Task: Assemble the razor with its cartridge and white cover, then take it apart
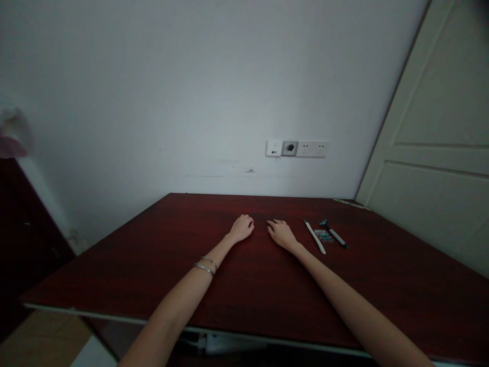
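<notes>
Resting both hands on the dark red table (153, 255), nothing picked up yet: left hand (242, 228) loosely curled and empty, right hand (281, 233) flat, fingers relaxed, also empty. Lying untouched just right of the right hand: white stick (315, 236), small blue packet (323, 235), then a razor (333, 234) with a dark head, all near each other. Looks like the very start, everything left to do.

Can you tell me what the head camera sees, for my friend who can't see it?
Two bare hands, the left hand and right hand, rest empty on a dark red table. Right of them lie a white stick and a razor.
</notes>
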A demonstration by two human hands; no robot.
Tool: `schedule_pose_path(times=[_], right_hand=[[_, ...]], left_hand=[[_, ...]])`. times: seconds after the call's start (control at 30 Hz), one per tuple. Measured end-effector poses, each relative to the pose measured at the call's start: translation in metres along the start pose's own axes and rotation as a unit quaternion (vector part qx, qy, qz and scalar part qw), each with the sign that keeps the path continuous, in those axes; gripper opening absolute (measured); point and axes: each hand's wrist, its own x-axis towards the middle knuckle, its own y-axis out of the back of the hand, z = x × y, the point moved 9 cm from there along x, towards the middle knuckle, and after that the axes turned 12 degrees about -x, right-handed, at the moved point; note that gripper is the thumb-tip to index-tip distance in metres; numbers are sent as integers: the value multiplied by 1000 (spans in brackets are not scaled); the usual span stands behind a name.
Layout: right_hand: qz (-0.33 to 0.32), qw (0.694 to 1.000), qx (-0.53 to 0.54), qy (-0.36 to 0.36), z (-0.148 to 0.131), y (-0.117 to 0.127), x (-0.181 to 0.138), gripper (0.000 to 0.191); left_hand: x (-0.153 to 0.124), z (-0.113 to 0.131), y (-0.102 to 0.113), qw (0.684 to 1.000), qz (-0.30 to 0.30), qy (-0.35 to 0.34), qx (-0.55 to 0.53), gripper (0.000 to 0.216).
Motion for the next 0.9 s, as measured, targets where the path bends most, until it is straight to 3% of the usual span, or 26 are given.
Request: schedule_pose_path(times=[0.13, 0.3, 0.5, 0.9], right_hand=[[-12, 1000, 6, 3, 1, 0, 0, 43], [-12, 1000, 4, 6, 0, 1, -1, 43], [1, 1000, 2, 10, 2, 1, -1, 44], [-6, 1000, 2, 19, 1, 0, -1, 44]], left_hand=[[-2, -19, 0, 999, -20, 31, 10, 35], [-9, -57, 0, 986, -60, 155, 26, 51], [-10, -58, -5, 977, -100, 171, 80, 55], [-12, -57, -4, 978, -95, 169, 76, 54]])
